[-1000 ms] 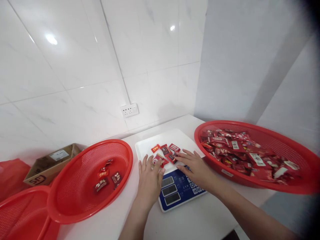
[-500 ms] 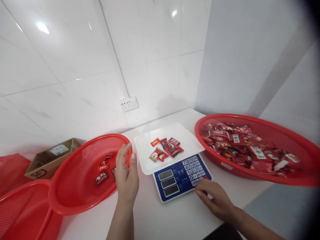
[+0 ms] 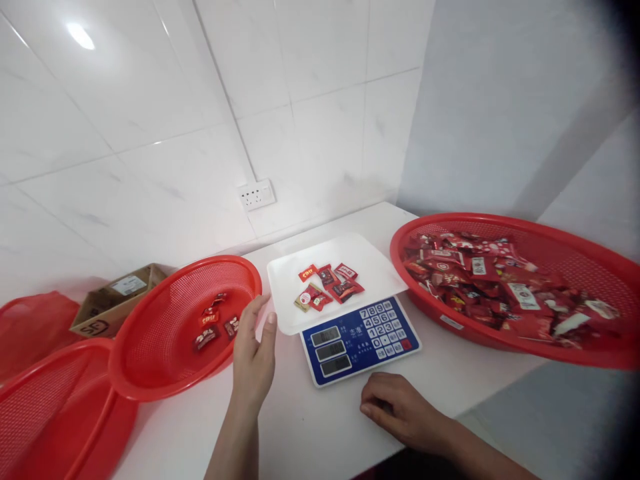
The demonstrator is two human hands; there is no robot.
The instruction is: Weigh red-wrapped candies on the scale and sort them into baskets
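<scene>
I see a bright, evenly lit scene; lamp glare (image 3: 80, 35) shines on the glossy wall tiles (image 3: 150, 100), straight lines bow, and the right corners vignette dark.

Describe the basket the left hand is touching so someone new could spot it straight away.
Start at the blue-faced scale mid-counter. Immediately to its left sits a round red mesh basket, the left hand at its rim. Unlike the heaped basket on the right, it holds only a few red packets.

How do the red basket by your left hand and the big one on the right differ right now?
The left basket is smaller and deeper, holding only a few packets; the right basket is wider, shallower, and piled with them. The left hand rests at the left basket's rim; no hand touches the right basket. Both are red mesh plastic on the white counter.
</scene>
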